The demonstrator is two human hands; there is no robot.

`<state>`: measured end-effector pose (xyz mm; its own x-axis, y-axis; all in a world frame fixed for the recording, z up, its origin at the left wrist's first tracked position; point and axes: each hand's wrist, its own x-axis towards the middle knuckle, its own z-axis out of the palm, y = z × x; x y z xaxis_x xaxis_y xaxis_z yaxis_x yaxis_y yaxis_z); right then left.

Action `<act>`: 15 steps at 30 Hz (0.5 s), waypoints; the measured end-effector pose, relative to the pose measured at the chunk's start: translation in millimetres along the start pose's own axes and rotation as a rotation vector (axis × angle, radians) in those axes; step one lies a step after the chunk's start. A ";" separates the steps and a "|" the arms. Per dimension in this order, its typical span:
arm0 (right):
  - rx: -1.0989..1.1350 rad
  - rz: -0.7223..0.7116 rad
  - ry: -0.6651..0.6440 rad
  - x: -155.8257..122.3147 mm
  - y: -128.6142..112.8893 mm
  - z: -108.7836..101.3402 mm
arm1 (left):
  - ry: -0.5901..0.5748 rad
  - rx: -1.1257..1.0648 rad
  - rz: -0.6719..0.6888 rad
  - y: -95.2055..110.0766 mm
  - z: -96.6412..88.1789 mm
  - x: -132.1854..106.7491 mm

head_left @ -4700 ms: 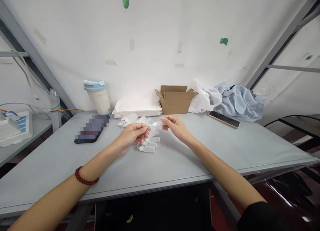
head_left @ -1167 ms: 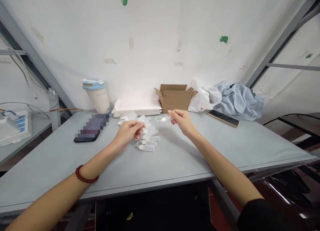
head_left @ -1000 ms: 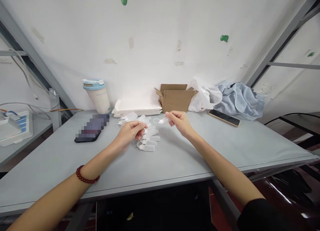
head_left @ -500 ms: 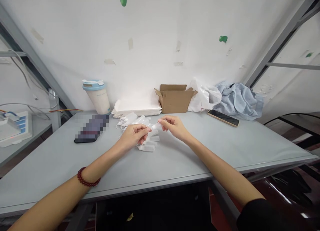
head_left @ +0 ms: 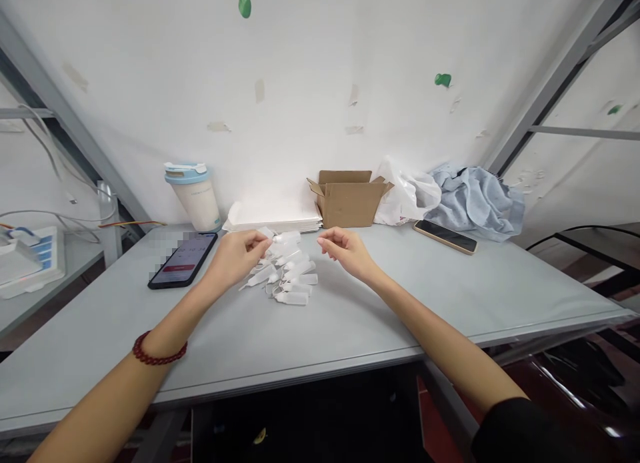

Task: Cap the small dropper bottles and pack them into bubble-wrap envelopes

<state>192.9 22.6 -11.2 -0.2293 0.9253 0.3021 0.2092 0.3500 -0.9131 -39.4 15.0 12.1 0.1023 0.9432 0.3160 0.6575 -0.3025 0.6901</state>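
Observation:
Several small translucent plastic bottles (head_left: 297,268) with thin pointed tips and thin loops lie in a loose pile on the grey table. At the pile's upper left, my left hand (head_left: 239,255) pinches at a small plastic bottle (head_left: 265,232), which my fingers partly hide. A red bead bracelet (head_left: 159,357) circles my left wrist. To the right of the pile, my right hand (head_left: 346,251) hovers with its fingers loosely curled, thumb and fingertips slightly apart, and nothing visible between them.
Behind the pile are a stack of white paper (head_left: 273,216), an open cardboard box (head_left: 351,204), a white plastic bag (head_left: 407,193) and a crumpled blue cloth (head_left: 475,201). A lit phone (head_left: 183,263) and a lidded cup (head_left: 196,199) stand left; another phone (head_left: 445,237) lies right.
My left hand has moved left, away from my right hand, uncovering more of the pile. The small bottle between my hands is no longer at my right fingertips. My right hand has barely moved.

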 end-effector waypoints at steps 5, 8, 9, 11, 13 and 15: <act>-0.016 -0.001 0.002 -1.0 -2.1 0.7 | -0.093 0.248 0.098 -2.6 -6.5 1.6; -0.031 -0.010 0.001 -0.9 -1.2 0.9 | -0.038 0.321 0.098 -4.4 -6.0 1.5; -0.035 -0.013 -0.001 -0.8 -0.7 1.0 | -0.017 0.344 0.103 -5.5 -5.4 1.7; -0.039 -0.014 -0.006 -0.6 0.3 1.3 | 0.005 0.379 0.104 -8.0 -4.1 2.6; -0.047 -0.008 -0.016 -0.7 0.8 2.0 | 0.013 0.396 0.086 -10.3 -2.9 3.9; -0.063 -0.003 -0.030 -1.2 0.8 3.1 | 0.022 0.397 0.067 -11.9 -1.8 4.7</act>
<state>190.4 21.3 -13.1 -0.2579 0.9196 0.2962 0.2672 0.3625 -0.8929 -48.1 22.8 6.5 0.1414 0.9188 0.3686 0.8875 -0.2826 0.3640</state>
